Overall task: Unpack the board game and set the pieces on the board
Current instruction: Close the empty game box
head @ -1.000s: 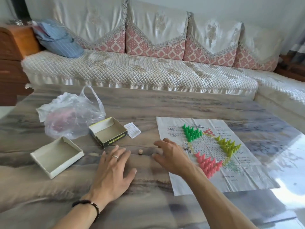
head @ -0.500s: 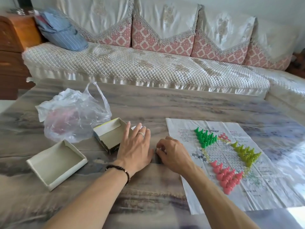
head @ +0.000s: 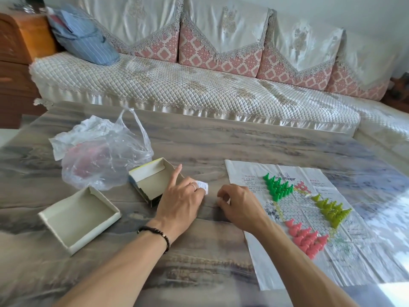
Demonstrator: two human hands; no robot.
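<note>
While two hands point(head: 181, 200) hover, three piece clusters point(head: 277, 187)

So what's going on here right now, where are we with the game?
A person is setting up a peg game on the paper board. Green pegs, yellow-green pegs and pink pegs already stand in triangles on it. Both box halves lie open. The left hand rests by the nearer-to-board box half and a paper slip; the right hand has curled fingers, contents unclear.
</note>
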